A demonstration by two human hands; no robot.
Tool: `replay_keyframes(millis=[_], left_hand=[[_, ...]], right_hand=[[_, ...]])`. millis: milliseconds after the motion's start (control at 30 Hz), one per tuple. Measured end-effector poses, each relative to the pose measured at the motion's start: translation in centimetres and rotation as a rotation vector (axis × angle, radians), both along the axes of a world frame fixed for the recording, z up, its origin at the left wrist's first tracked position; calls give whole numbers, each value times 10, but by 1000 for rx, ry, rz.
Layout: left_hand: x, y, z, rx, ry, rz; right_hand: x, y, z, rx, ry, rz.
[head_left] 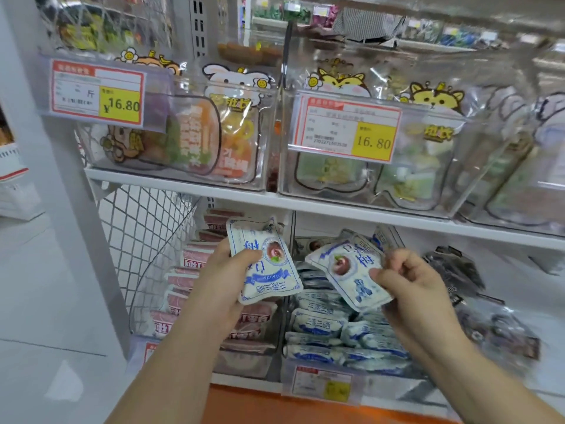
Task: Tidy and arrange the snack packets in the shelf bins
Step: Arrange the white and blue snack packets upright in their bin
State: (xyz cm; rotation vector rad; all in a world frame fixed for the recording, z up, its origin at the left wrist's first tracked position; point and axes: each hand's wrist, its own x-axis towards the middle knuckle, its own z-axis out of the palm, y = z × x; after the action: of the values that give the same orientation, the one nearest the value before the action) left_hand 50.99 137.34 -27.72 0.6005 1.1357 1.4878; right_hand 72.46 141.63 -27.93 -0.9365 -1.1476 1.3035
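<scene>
Now I have one blue-and-white packet (270, 284) upside down in my left hand (220, 276), thumb curled across its face, above the pink packets (189, 258). My right hand (412, 283) pinches a second packet (345, 272) by its edge, tilted over the matching packets (318, 328) in the lower bin. Dark packets (458, 270) lie further right.

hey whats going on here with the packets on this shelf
A person is sorting snack packets at a shop shelf. The left hand grips a first blue-and-white packet, and the right hand pinches a second blue-and-white packet. Both are held up over the lower shelf. Below them, a clear bin holds a pile of matching packets, with pink packets stacked to its left.
</scene>
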Motion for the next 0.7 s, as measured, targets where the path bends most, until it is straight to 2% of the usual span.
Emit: replay_keyframes(millis=[100,200,267,367,400,533,633,700], left_hand=[[12,-16,3,11,19,-29],[30,-31,6,11,-24,-62],[43,-37,7,8,-93,-147],[56,-41,8,1,-133,-272],[58,-42,8,10,-110,-276],[60,-41,7,70,96,-234],[59,-40,8,118,340,-246],[57,-38,11,147,446,-296]], right_hand=[[-2,-20,8,-16,117,-47],[-5,-41,9,-17,55,-7],[-8,-53,6,38,-39,42],[-9,-55,0,149,-315,91],[-9,-54,0,146,-359,124],[-6,-51,2,38,-332,183],[-5,-45,1,-33,-319,169],[-2,-39,-1,-38,-383,180]])
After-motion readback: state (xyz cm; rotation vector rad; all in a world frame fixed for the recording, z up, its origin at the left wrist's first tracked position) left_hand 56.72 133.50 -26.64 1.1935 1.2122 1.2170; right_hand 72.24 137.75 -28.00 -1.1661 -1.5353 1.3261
